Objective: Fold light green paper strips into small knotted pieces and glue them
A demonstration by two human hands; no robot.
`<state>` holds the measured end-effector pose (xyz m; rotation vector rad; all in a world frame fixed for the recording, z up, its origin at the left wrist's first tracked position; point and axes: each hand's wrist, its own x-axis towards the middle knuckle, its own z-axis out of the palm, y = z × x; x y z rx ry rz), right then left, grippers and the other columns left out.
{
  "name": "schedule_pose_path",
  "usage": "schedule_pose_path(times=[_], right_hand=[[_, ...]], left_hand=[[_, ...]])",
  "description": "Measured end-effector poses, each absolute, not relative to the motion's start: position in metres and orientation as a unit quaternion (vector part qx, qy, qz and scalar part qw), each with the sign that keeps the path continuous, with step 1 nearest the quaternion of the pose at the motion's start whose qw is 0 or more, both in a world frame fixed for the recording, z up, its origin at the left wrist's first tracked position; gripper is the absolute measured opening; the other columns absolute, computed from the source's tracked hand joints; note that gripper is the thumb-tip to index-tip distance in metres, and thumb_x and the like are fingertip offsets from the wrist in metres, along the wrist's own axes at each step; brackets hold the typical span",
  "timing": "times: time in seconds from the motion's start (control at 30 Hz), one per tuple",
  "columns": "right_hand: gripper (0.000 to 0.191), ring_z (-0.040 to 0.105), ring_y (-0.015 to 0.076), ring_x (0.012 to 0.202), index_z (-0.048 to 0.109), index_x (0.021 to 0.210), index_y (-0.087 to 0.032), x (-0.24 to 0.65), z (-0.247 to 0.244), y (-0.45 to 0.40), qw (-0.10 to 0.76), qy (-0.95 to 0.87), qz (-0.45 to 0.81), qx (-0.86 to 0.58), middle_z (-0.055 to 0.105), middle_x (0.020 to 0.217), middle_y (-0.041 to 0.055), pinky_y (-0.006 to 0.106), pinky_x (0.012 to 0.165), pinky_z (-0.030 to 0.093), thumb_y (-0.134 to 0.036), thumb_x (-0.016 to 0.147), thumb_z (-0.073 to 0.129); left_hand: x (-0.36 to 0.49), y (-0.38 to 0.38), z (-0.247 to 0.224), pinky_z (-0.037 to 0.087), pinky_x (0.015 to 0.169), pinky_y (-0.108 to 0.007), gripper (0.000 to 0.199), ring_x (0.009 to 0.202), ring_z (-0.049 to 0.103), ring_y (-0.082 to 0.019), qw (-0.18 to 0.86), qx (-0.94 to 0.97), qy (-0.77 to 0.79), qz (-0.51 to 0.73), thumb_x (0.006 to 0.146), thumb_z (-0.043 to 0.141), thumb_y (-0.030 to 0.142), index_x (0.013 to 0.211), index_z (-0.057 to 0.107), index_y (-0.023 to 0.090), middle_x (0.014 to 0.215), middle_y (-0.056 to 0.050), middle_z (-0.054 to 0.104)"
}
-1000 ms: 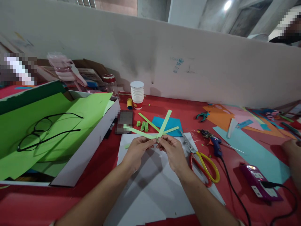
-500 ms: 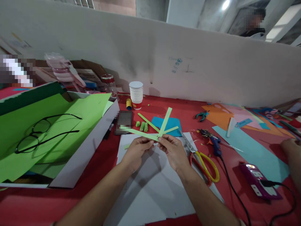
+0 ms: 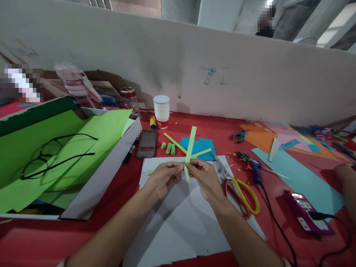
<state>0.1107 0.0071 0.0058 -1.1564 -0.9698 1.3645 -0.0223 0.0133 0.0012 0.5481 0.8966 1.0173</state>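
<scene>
Light green paper strips [image 3: 191,142] meet between my two hands above a white sheet [image 3: 180,230]. My left hand [image 3: 164,176] pinches them at the join from the left. From the right, my right hand [image 3: 204,176] grips the same spot with thumb and fingers. One strip points up and away, while a short end hangs down between the thumbs. Behind the hands, more green strips cross a blue paper piece [image 3: 207,144]. Small folded green paper pieces [image 3: 170,149] lie beyond the left hand. Scissors [image 3: 236,189] with red and yellow handles rest beside my right hand.
On the left stands a box [image 3: 108,163] with green sheets and eyeglasses [image 3: 44,159]. A paper cup stack [image 3: 161,111] is at the back. To the right are a glue gun [image 3: 255,170], pliers [image 3: 239,136], a purple power strip [image 3: 306,215] and another person's arm [image 3: 346,181].
The strip that stretched left from the fingers has swung around and now points down between the thumbs. The upright strip tilts slightly left. A person in the background has moved left.
</scene>
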Motion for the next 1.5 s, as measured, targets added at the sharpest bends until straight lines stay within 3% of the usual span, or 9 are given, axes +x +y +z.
schedule_pose_path(times=[0.3,0.5,0.8,1.23,1.5], right_hand=[[0.014,0.055,0.0140,0.062,0.073,0.077,-0.021,0.111,0.009,0.004,0.522,-0.438,0.546,-0.487,0.066,0.069,0.0004,0.027,0.062,0.045,-0.027,0.064,0.070],[0.024,0.059,0.0166,0.080,0.069,0.088,-0.022,0.107,0.015,0.002,0.532,-0.437,0.566,-0.453,0.068,0.083,0.0006,0.029,0.075,0.047,-0.022,0.064,0.069],[0.014,0.058,0.0130,0.064,0.067,0.080,-0.017,0.108,0.004,0.006,0.563,-0.414,0.546,-0.463,0.066,0.070,0.0007,0.027,0.066,0.048,-0.028,0.070,0.068],[0.018,0.061,0.0119,0.065,0.066,0.071,-0.016,0.107,0.010,0.007,0.566,-0.325,0.630,-0.421,0.069,0.070,0.0013,0.027,0.069,0.048,-0.030,0.063,0.075],[0.018,0.057,0.0112,0.059,0.066,0.069,-0.016,0.105,0.010,0.006,0.567,-0.369,0.564,-0.473,0.065,0.063,-0.0004,0.027,0.064,0.047,-0.030,0.063,0.075]], left_hand=[[-0.024,0.013,0.007,0.035,0.052,-0.023,0.022,0.051,0.045,-0.008,0.691,0.317,0.452,0.467,0.053,0.081,0.029,0.063,0.070,0.013,0.057,-0.001,0.060],[-0.023,0.013,0.005,0.036,0.055,-0.022,0.020,0.053,0.047,-0.008,0.678,0.300,0.447,0.500,0.058,0.078,0.031,0.066,0.069,0.015,0.058,0.001,0.058],[-0.021,0.010,0.008,0.044,0.064,-0.022,0.019,0.065,0.060,-0.011,0.712,0.256,0.421,0.500,0.058,0.078,0.022,0.072,0.068,0.015,0.069,-0.003,0.067],[-0.021,0.011,0.008,0.046,0.063,-0.019,0.018,0.062,0.059,-0.007,0.718,0.223,0.410,0.517,0.059,0.079,0.023,0.070,0.068,0.014,0.065,0.000,0.065],[-0.021,0.011,0.011,0.046,0.063,-0.021,0.019,0.062,0.060,-0.010,0.717,0.250,0.412,0.504,0.060,0.078,0.025,0.072,0.068,0.014,0.067,-0.002,0.067]])
